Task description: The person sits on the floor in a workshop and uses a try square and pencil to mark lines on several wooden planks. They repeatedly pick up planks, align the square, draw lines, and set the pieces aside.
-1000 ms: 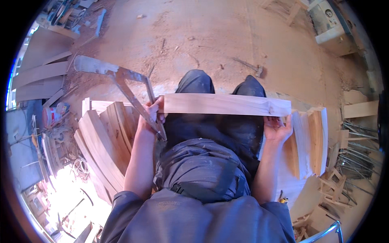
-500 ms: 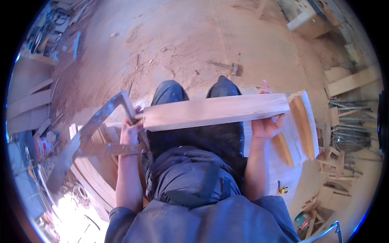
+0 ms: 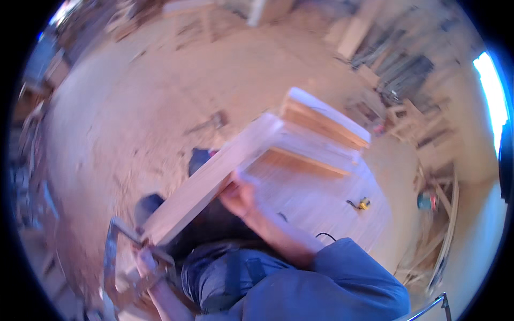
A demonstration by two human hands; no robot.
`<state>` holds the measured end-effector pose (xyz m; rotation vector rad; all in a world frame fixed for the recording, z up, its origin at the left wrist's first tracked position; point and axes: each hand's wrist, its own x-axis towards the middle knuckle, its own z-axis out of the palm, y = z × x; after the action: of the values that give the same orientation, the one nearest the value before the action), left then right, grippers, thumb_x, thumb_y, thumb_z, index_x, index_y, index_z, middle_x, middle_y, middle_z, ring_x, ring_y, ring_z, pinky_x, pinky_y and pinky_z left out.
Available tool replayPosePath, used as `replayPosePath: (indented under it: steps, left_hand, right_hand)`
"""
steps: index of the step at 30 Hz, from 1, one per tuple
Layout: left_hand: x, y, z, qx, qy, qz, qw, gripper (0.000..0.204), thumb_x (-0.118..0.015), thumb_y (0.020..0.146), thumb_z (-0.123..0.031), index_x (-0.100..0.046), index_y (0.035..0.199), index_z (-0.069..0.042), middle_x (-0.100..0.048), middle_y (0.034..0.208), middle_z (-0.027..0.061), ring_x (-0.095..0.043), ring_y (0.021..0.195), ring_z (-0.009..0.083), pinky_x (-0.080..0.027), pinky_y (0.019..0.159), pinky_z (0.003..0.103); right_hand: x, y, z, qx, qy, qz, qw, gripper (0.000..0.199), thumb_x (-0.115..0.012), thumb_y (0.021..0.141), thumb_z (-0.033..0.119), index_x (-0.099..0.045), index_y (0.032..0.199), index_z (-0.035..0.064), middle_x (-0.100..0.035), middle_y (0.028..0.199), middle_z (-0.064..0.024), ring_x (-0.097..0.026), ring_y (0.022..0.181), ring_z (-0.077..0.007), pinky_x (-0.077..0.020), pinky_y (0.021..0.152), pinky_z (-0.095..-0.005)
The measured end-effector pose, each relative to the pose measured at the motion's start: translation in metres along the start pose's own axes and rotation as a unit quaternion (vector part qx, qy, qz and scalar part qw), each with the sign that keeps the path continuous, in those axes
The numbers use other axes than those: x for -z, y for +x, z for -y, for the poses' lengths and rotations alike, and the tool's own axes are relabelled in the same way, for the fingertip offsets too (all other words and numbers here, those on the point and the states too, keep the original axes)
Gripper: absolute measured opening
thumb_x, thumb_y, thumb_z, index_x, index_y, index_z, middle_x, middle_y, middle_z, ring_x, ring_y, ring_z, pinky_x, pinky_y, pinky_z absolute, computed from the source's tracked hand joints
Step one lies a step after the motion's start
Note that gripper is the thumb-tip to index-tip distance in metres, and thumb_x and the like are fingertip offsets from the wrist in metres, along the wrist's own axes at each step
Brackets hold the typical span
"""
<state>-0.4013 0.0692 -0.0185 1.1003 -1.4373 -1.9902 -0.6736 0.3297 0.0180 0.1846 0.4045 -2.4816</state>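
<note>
A long squared timber beam (image 3: pixel 209 179) lies slantwise across my lap, its far end up and to the right. My right hand (image 3: pixel 238 195), blurred, is closed on the beam's right side, its fingers partly hidden beneath. At the beam's lower-left end, my left hand (image 3: pixel 144 260) is closed around a narrower end piece. Around that wrist stands an angular frame of flat, brownish bars (image 3: pixel 111 257); what kind of tool or part it is, I cannot tell. Beyond the right hand are light boards with yellowish edges (image 3: pixel 321 125).
The boards rest on a broad pale wooden surface (image 3: pixel 316 198), where a small yellow-and-black tool (image 3: pixel 364 203) lies. A hammer (image 3: pixel 216 121) lies on the dusty floor beyond my knees. Stacked metal bars (image 3: pixel 401 75) and wood offcuts (image 3: pixel 407 120) stand at the right.
My view has turned right, blurring the picture. The beam, level across my lap before, now slants up to the right; both hands still hold it.
</note>
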Motion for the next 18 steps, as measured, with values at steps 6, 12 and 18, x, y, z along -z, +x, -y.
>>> replayPosePath:
  steps: [6,12,18]
  left_hand:
    - [-0.09,0.008,-0.006,-0.002,-0.001,0.168,0.986,0.076,-0.077,0.074,0.012,-0.051,0.144,-0.004,-0.058,0.136,0.0095,-0.059,0.123,0.025,-0.052,0.102,0.039]
    - [-0.188,-0.034,-0.031,0.04,0.068,0.214,0.974,0.071,-0.083,0.067,0.012,-0.058,0.132,0.008,-0.068,0.123,0.0171,-0.07,0.104,0.029,-0.056,0.097,0.044]
    - [-0.204,-0.027,-0.051,0.062,0.081,0.262,0.96,0.073,-0.077,0.08,0.004,-0.041,0.143,0.006,-0.067,0.126,0.0242,-0.072,0.093,0.0291,-0.059,0.086,0.038]
  right_hand:
    - [-0.017,0.003,0.04,0.07,-0.03,-0.068,0.995,0.061,-0.083,0.086,0.02,-0.055,0.137,0.0007,-0.066,0.132,-0.0092,-0.058,0.129,-0.0249,-0.0411,0.116,-0.0428]
    - [-0.012,0.019,0.096,0.11,-0.215,-0.198,0.95,0.042,-0.079,0.082,0.008,-0.065,0.121,-0.0011,-0.072,0.111,-0.0106,-0.068,0.101,-0.0225,-0.0511,0.093,-0.0366]
    - [0.019,0.03,0.162,0.062,-0.272,-0.21,0.937,0.041,-0.075,0.078,0.001,-0.071,0.119,0.0003,-0.074,0.102,-0.0088,-0.07,0.089,-0.0202,-0.054,0.083,-0.0316]
